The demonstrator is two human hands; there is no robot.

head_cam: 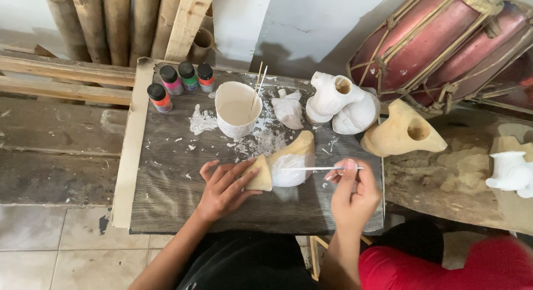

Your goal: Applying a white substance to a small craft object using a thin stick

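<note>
Head view: your left hand [225, 189] lies flat, fingers spread, pinning the half-whitened pale wooden carving [286, 163] on the dark plank bench [166, 173], while your right hand [355, 195] fingers pinch the thin white-tipped brush [322, 168], lying horizontally, tip touching the carving's white side to its left.

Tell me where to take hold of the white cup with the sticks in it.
Grip the white cup around its side wall from the left, below the rim. It stands upright, the two sticks lean over its right rim, and the paint bottles stand clear on the left.
</note>
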